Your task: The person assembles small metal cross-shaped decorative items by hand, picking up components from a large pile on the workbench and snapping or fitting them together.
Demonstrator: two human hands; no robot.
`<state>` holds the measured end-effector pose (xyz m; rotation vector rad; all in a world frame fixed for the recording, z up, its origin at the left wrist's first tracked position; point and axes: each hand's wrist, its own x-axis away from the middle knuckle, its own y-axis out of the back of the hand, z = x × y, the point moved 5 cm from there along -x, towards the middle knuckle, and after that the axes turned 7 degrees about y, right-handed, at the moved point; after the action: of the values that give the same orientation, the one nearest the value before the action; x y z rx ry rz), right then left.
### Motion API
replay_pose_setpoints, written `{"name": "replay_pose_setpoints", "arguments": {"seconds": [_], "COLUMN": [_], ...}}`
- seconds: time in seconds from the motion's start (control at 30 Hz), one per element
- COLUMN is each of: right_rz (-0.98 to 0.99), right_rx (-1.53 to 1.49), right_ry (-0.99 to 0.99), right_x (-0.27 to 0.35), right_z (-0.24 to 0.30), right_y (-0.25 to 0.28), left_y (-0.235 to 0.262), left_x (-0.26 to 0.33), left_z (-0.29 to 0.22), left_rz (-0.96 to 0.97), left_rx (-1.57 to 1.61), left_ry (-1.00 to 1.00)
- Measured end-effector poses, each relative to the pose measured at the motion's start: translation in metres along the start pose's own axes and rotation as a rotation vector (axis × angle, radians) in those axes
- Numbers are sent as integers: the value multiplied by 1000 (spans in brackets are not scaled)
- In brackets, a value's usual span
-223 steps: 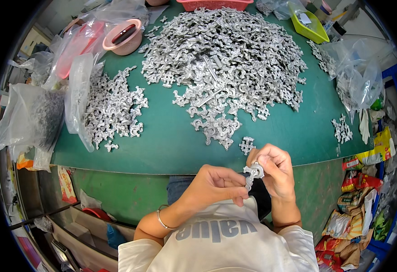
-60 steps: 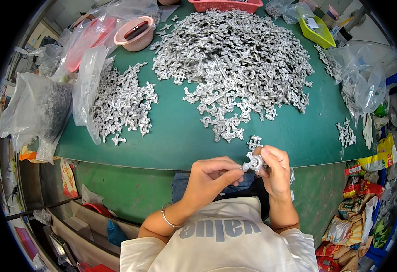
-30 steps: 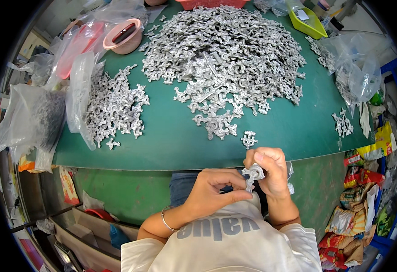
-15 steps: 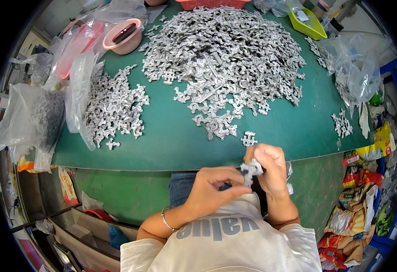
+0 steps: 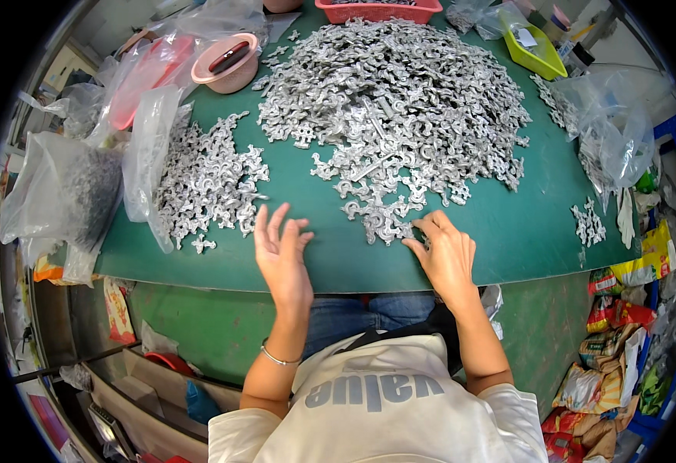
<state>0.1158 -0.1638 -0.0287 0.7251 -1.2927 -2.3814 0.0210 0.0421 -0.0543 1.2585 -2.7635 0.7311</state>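
A large heap of small silver-grey metal castings (image 5: 400, 100) covers the middle of the green table (image 5: 338, 266). To its left lies a smaller spread of the same castings (image 5: 211, 174). My left hand (image 5: 282, 258) is just right of that spread's near edge, palm turned up, fingers apart, with nothing visible in it. At the near tip of the large heap, my right hand (image 5: 447, 255) pinches a small metal casting (image 5: 421, 237) between thumb and fingers. The fingers hide most of that casting, which is low at the table top.
Clear plastic bags (image 5: 72, 189) of castings stand at the left. A pink bowl (image 5: 226, 65) with a dark red object, a red basket (image 5: 376, 11) and a yellow-green tray (image 5: 535, 50) line the back. A few castings (image 5: 587, 222) lie at the right.
My hands were together at the table edge around a casting and have parted. The left moved toward the left spread and opened; the right reached forward to a casting by the large heap.
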Motion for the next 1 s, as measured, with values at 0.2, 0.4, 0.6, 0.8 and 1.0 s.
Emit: {"name": "replay_pose_setpoints", "arguments": {"seconds": [0.2, 0.4, 0.6, 0.8, 1.0], "right_rz": [-246, -366, -432, -382, -372], "right_rx": [-61, -195, -407, -591, -632], "right_ry": [147, 495, 492, 426, 417], "right_x": [5, 25, 28, 28, 31], "right_z": [7, 32, 41, 41, 39], "right_y": [25, 52, 66, 69, 68], "left_y": [-28, -65, -69, -69, -71], "left_x": [29, 55, 69, 77, 81], "left_z": [0, -2, -17, -26, -33], "left_rz": [278, 600, 632, 630, 651], "left_rx": [-175, -77, -117, -152, -214], "left_ry": [20, 280, 159, 111, 40]}}
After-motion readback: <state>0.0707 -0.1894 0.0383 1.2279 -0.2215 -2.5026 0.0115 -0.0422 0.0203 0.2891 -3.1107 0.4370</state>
